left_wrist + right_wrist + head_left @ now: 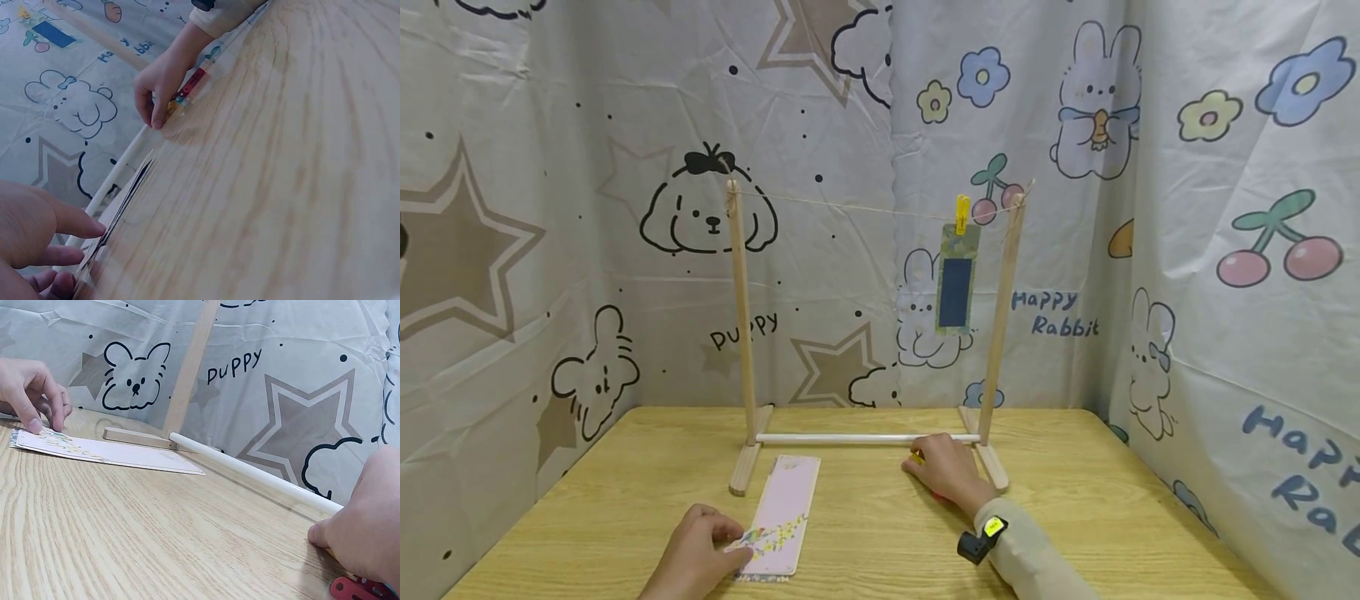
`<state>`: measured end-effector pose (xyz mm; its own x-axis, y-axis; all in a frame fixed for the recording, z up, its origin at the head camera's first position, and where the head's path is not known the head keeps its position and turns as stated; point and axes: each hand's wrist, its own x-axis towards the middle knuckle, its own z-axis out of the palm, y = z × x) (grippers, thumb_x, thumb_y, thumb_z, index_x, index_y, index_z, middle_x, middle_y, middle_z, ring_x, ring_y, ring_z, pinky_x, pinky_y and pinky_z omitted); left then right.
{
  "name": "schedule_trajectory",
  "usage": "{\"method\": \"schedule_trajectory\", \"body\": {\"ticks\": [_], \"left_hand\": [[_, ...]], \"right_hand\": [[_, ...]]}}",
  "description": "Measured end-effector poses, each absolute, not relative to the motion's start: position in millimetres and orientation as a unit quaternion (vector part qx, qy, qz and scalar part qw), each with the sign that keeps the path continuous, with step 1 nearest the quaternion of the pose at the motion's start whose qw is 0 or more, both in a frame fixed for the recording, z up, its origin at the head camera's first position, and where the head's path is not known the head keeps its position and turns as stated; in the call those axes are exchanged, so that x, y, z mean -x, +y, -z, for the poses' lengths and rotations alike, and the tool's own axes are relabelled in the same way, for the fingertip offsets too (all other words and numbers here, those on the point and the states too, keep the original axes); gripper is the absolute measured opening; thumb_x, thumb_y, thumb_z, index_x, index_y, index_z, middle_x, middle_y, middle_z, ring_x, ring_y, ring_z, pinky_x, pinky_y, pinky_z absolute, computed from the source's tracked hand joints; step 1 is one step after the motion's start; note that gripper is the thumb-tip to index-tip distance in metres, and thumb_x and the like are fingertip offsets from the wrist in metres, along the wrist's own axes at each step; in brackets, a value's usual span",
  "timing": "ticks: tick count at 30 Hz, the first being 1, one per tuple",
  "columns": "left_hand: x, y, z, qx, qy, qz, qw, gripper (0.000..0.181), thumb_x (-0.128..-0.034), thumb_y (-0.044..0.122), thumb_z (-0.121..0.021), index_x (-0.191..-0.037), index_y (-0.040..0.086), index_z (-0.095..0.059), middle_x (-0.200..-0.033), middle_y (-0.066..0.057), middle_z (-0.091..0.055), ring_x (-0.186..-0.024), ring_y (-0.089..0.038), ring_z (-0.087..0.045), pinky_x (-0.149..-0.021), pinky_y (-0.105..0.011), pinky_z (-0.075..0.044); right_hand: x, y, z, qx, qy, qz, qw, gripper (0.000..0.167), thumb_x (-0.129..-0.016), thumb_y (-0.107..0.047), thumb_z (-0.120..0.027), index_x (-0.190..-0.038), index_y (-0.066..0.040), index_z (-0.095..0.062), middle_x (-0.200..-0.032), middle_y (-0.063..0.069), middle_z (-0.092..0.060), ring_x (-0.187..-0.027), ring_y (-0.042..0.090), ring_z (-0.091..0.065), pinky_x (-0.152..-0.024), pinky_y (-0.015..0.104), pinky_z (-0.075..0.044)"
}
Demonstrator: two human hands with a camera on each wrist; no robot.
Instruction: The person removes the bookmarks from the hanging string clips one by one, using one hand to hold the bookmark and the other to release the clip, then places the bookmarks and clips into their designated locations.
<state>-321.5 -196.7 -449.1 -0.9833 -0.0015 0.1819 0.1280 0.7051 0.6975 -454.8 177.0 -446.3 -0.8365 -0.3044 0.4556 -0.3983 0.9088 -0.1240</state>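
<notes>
A pink card with yellow flowers (786,508) lies on top of a thin stack of cards at the front left. My left hand (696,550) pinches its near left corner between thumb and fingers. By the foot of the stand's right post, my right hand (947,471) grips a yellow clothespin (917,457), mostly hidden under the fingers. Red clothespins (350,589) lie beneath and beside that hand, with colourful ones (190,84) also showing in the left wrist view. Another yellow clothespin (962,215) holds a green card with a dark blue panel (955,292) on the string.
A wooden stand with a left post (742,317) and right post (1003,317) bears the string (850,206) across its top. A white rod (850,438) joins the feet low down. Printed curtains (835,275) enclose the wooden table (625,492) at the back and sides.
</notes>
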Motion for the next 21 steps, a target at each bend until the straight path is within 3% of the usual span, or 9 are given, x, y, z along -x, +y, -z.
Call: {"method": "schedule_trajectory", "body": {"ticks": [21], "left_hand": [[323.0, -198.1, 448.9, 0.034, -0.923, 0.377, 0.073, 0.025, -0.0783, 0.017, -0.090, -0.092, 0.003, -0.075, -0.100, -0.007, -0.052, -0.089, -0.021, -0.053, -0.083, -0.043, -0.049]], "right_hand": [[452.6, 178.1, 445.0, -0.183, -0.955, -0.102, 0.208, 0.025, -0.089, -0.040, -0.082, -0.098, -0.016, -0.079, -0.081, -0.006, -0.065, -0.069, 0.011, -0.058, -0.054, 0.033, -0.047]]}}
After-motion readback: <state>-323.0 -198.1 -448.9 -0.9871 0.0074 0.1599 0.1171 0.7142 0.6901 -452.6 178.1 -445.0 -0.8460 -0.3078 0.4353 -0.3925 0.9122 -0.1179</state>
